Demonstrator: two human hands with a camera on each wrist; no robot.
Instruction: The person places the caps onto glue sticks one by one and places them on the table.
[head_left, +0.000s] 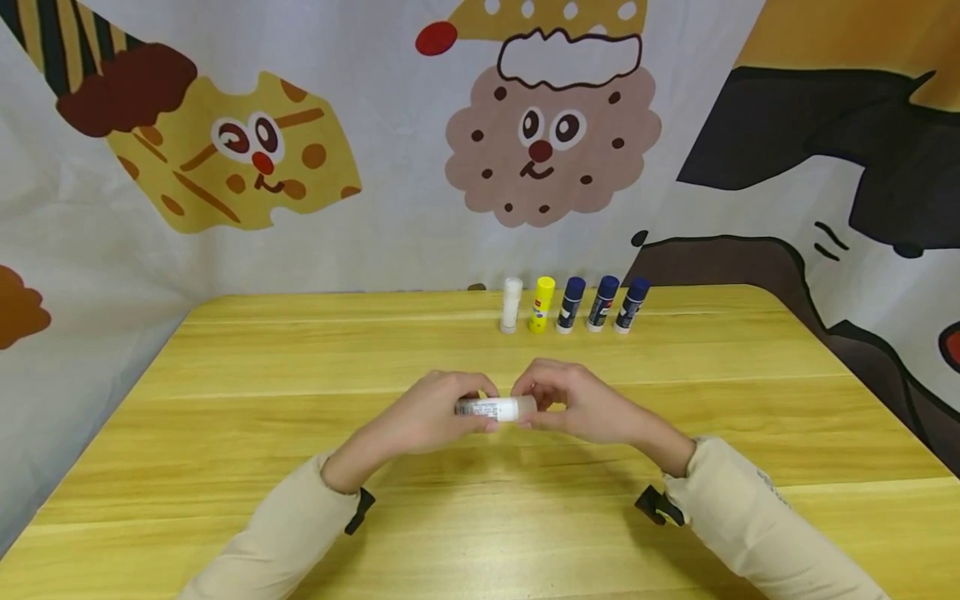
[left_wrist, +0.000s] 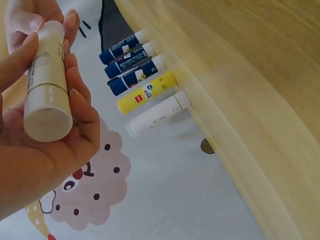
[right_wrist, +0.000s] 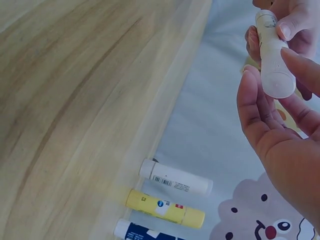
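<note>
A white glue stick lies sideways between both hands, above the middle of the table. My left hand grips its body, thumb in front and fingers behind. At the other end, my right hand pinches the translucent cap with thumb and fingertips. In the left wrist view, the glue stick's round base faces the camera, cradled in the left hand. The right wrist view has the cap end of the glue stick between the right hand's thumb and fingers; the cap looks closed on the body.
Along the table's far edge stand several glue sticks in a row: a white one, a yellow one and three dark blue ones, the middle one among them. Behind hangs a cartoon-printed cloth.
</note>
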